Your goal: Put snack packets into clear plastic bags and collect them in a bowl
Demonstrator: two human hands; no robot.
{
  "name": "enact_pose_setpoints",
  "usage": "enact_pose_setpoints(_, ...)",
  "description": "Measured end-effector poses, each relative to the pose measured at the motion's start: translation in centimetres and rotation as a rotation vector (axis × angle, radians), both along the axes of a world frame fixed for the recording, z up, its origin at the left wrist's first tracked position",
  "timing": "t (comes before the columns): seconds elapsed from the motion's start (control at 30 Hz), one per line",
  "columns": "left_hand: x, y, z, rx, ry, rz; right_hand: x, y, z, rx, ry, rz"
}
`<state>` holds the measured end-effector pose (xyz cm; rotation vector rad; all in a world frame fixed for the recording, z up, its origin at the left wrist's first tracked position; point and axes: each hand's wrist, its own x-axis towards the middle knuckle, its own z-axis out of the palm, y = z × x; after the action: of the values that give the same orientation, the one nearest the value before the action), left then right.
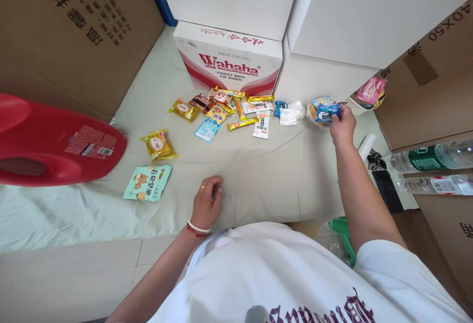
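My right hand [343, 125] is closed on a small blue snack packet [328, 113], at the front of a clear plastic wrapping [314, 111] with blue and yellow packs in it. Just left of it lies a crumpled clear plastic wrapper [293, 113]. My left hand [208, 202] rests on the pale cloth, fingers loosely curled, thumb apart, holding nothing. Beyond it are a light-blue packet [208, 129], white snack sachets [261, 125] and yellow stick packs [242, 124]. Two yellow-wrapped cakes [158, 145] and a mint-green pouch [148, 183] lie to the left.
A white and red Wahaha carton [229, 62] stands behind the snacks. A red plastic jug [62, 141] lies at the left. At the right are a small tub [360, 106] with a pink packet, plastic bottles [428, 158], a black item [387, 190] and cardboard boxes [417, 111].
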<state>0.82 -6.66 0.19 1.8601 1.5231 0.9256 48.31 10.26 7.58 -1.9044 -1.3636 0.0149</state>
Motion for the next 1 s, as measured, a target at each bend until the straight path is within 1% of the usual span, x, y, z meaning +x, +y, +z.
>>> enact_pose_setpoints(0.07,-0.3,-0.1,-0.1,0.006,0.041,0.007,-0.1,1.1,0.3,-0.079,-0.043,-0.057)
enact_pose_setpoints(0.13,-0.2,-0.1,0.0,0.01,0.064,0.01,-0.9,1.5,0.4,-0.111,-0.043,-0.106)
enact_pose_setpoints(0.23,-0.1,0.0,-0.2,0.019,0.077,0.019,-2.4,1.2,0.2,-0.105,-0.06,-0.162)
enact_pose_setpoints(0.33,-0.1,0.0,-0.7,0.029,0.083,0.009,-3.7,0.3,-0.3,-0.127,-0.146,-0.204)
enact_pose_setpoints(0.43,-0.3,-0.1,-1.0,0.045,0.093,-0.012,-4.2,-0.1,-0.6,-0.165,-0.225,-0.226)
enact_pose_setpoints(0.53,-0.4,-0.2,-1.2,0.062,0.098,-0.013,-4.2,0.3,-0.6,-0.201,-0.289,-0.257)
enact_pose_setpoints(0.6,-0.4,-0.2,-1.3,0.063,0.102,-0.013,-4.3,0.7,-0.4,-0.25,-0.297,-0.256)
enact_pose_setpoints(0.7,-0.3,-0.1,-1.3,0.064,0.102,-0.019,-4.5,0.8,-0.3,-0.29,-0.233,-0.22)
enact_pose_setpoints(0.87,-0.2,-0.1,-1.2,0.073,0.096,-0.026,-4.5,-0.1,-0.4,-0.194,-0.204,-0.169)
enact_pose_setpoints(1.0,-0.2,0.0,-1.2,0.069,0.101,-0.028,-4.7,-0.8,-1.0,-0.169,-0.223,-0.151)
